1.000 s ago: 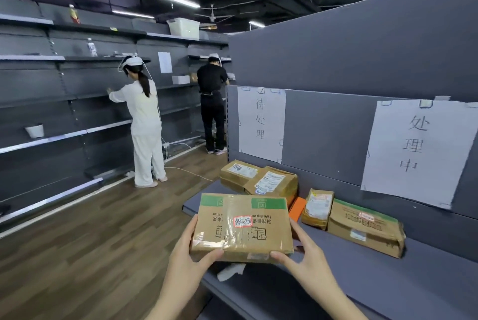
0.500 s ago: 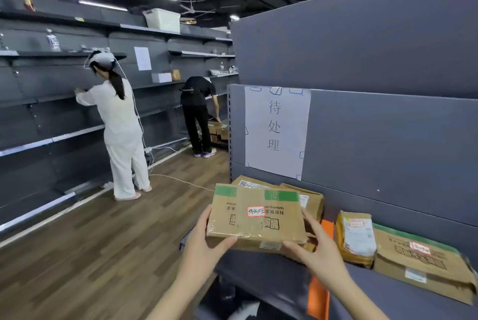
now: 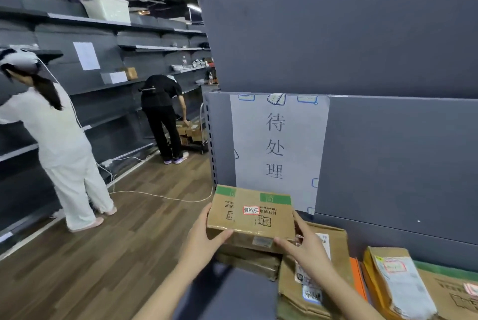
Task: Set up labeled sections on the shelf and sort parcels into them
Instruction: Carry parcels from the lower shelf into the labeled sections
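Gripping one taped box (image 3: 252, 216), left hand (image 3: 204, 239) and right hand (image 3: 307, 244) hold it over stacked parcels (image 3: 248, 264) beneath the paper label (image 3: 276, 149).

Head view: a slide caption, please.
Left hand and right hand hold a brown parcel over another parcel, below the paper label.

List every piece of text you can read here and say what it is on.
"待处理": on the white paper sign taped to the grey back panel of the shelf.
Red-bordered sticker on the held cardboard box: handwriting, too blurred to read.
Black printing on that box: upside down, too blurred to read.
Shipping labels on the other parcels: too small and blurred.
White sheet on the far shelving: nothing legible.
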Action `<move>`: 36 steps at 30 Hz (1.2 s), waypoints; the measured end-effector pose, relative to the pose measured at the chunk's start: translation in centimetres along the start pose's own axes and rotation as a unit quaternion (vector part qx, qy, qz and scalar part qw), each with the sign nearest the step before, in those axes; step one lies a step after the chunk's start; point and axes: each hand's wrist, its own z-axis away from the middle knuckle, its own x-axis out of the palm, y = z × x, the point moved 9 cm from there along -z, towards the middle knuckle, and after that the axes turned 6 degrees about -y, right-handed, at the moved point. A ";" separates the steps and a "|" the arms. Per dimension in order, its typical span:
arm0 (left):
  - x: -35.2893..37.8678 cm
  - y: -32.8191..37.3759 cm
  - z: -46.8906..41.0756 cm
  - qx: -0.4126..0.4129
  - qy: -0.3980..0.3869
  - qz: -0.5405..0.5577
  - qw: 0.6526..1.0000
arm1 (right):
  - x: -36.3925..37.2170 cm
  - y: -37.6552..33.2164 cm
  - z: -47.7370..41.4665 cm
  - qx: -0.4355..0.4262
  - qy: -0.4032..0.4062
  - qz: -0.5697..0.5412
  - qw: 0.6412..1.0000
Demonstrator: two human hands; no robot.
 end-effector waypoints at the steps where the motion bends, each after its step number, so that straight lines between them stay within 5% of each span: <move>1: 0.1 -0.5 -0.7 -0.005 -0.005 0.000 1.000 | 0.0 0.1 -0.5 0.006 0.001 0.009 1.000; 15: 0.8 -4.2 -4.4 -0.032 -0.094 -0.066 0.993 | 1.8 1.3 -1.9 0.041 0.044 0.204 0.977; 23: 0.3 -1.2 -4.9 0.043 -0.087 -0.240 0.966 | 0.9 -1.0 -1.4 0.076 0.046 0.253 0.963; 36: 11.9 11.3 -0.4 0.230 -0.207 -0.220 0.925 | -8.4 -1.9 9.3 0.122 0.190 0.242 0.944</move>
